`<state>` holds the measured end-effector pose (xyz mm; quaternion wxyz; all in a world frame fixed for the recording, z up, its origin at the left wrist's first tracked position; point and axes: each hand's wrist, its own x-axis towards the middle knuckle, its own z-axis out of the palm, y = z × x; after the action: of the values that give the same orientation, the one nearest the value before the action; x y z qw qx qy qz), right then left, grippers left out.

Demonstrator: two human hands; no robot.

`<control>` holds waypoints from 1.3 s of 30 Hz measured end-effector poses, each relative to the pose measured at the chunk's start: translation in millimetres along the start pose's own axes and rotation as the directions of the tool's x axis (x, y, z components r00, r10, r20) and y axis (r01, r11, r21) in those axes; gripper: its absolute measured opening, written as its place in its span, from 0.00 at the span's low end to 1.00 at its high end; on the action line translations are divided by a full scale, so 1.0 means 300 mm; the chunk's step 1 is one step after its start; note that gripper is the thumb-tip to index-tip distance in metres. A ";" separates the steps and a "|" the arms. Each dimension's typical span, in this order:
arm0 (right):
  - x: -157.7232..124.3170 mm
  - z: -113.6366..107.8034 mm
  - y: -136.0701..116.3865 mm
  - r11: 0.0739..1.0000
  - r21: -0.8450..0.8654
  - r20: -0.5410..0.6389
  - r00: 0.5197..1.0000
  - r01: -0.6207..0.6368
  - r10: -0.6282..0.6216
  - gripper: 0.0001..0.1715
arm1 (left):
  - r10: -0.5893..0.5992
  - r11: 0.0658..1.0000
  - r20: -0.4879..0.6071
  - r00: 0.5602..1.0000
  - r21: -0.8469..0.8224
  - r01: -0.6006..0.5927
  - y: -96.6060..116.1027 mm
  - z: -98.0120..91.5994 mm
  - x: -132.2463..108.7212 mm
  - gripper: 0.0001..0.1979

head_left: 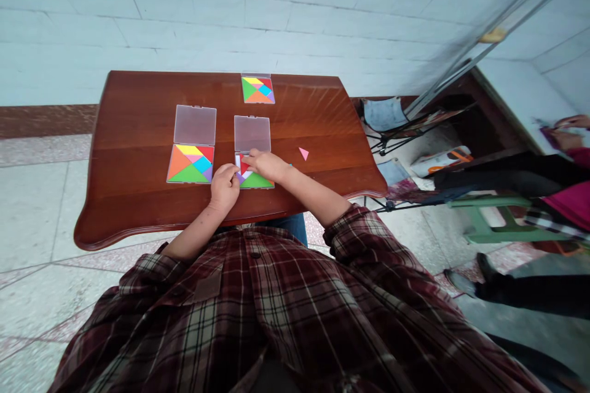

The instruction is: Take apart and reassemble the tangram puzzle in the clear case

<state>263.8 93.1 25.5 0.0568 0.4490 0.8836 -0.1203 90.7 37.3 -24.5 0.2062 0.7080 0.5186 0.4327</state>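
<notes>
An open clear tangram case [252, 134] lies in front of me, with a green triangle [257, 181] and a purple piece in its tray. White tray floor shows between the pieces. My right hand [263, 163] reaches over the tray from the right, its fingers closed on a red triangle tangram piece [243, 166]. At the tray's left edge is my left hand [225, 185], fingers curled and fingertips close to the red and purple pieces; what they grip is hidden. A loose pink triangle [303, 153] rests on the table to the right. A bit of blue peeks out beside my right wrist.
A filled tangram case [190, 163] lies open on the left of the brown wooden table [133, 135]. Another filled one [258, 90] is near the back edge, by the tiled wall. Folding stools [385, 115], a green stool [493, 215] and a seated person are on the right.
</notes>
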 end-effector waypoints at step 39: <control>-0.319 0.172 0.044 0.776 0.371 -0.430 0.647 -0.509 0.630 0.28 | 0.025 0.973 0.136 0.990 0.225 -0.055 0.037 -0.036 -0.017 0.17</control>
<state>330.6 12.4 -6.6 -0.2046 0.7232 0.6566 -0.0623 87.6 26.8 -12.5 0.1486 0.7646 0.5357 0.3261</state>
